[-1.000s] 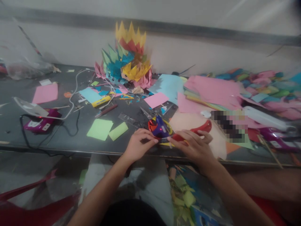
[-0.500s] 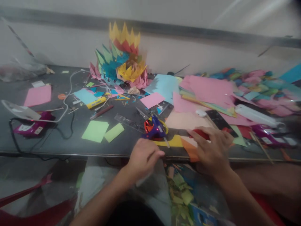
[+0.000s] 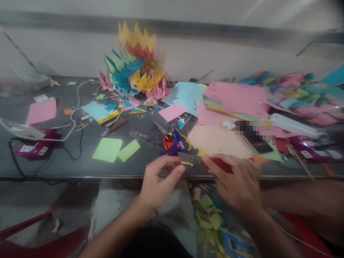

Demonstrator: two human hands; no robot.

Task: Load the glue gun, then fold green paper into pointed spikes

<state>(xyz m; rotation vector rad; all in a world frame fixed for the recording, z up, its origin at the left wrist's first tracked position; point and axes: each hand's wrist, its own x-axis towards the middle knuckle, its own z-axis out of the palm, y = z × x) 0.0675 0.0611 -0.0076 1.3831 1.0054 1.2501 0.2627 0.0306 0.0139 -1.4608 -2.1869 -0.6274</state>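
The right hand (image 3: 238, 179) was closed around the handle of a red-handled knife (image 3: 221, 165), its flat blade pointing left over the near edge of the dark table (image 3: 80, 168). The left hand (image 3: 158, 181) was loosely curled, with a gap between thumb and forefinger, just at the left end of that blade; the blur made it hard to say whether a fingertip touched the metal.

Directly beyond the blade lay a blue glue gun (image 3: 176, 144), resting against scissors (image 3: 160, 127) with red-orange grips, their points aimed to the far left. A clear plastic strip (image 3: 145, 138) lay to the left of these, and nearer, on the left, were a light green square (image 3: 107, 149) and a narrower green slip (image 3: 129, 150), side by side.

To the right of the glue gun spread a tan sheet (image 3: 220, 139), with a dark phone (image 3: 262, 145) by its right side. Farther back were a light blue sheet (image 3: 188, 94) and large pink sheets (image 3: 242, 96); a mixed heap of folded paper pieces (image 3: 301, 86) filled the far right. At the far side, left of centre, stood a spiky paper model (image 3: 146, 80) in yellow, red, blue, green and pink, close to the wall (image 3: 193, 53)
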